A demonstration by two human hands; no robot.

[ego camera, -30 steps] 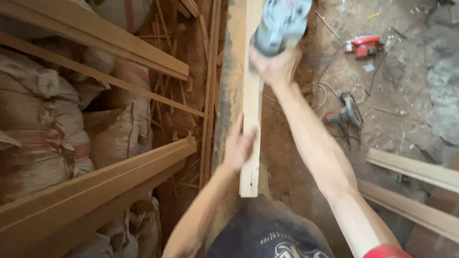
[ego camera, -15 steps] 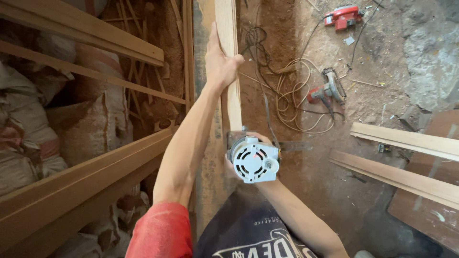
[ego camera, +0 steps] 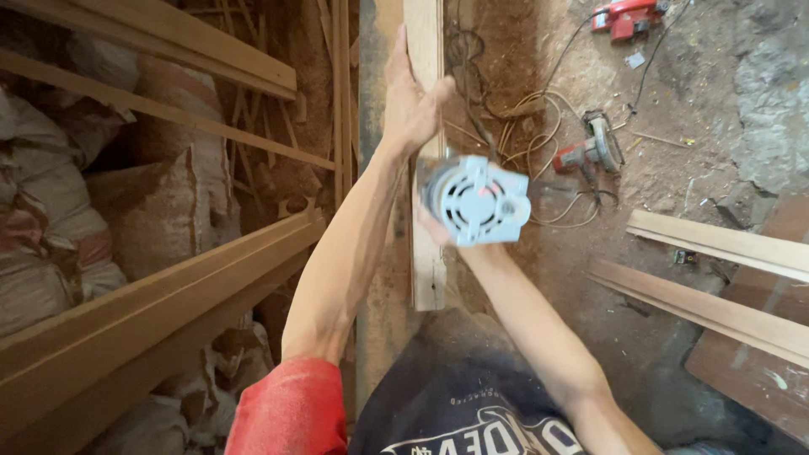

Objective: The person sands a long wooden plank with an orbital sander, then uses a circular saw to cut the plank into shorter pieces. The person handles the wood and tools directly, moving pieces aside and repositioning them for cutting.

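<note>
Left hand [ego camera: 413,105] I saw clamped round the narrow wooden board [ego camera: 427,152]; right hand [ego camera: 438,232], mostly hidden, gripped the pale grey power tool [ego camera: 476,200] against it.

Packages: stuffed sacks [ego camera: 50,211], off-white and tan with reddish bands, stacked to my left behind the timber rails; more pale sacks [ego camera: 181,396] lower left. No labels, signs or screens.

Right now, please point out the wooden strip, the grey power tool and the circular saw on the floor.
wooden strip [ego camera: 424,50]: head view, on its bare top face beyond the left hand.
grey power tool [ego camera: 477,200]: head view, on its round vented cap.
circular saw [ego camera: 595,148]: head view, on its blade guard.
</note>
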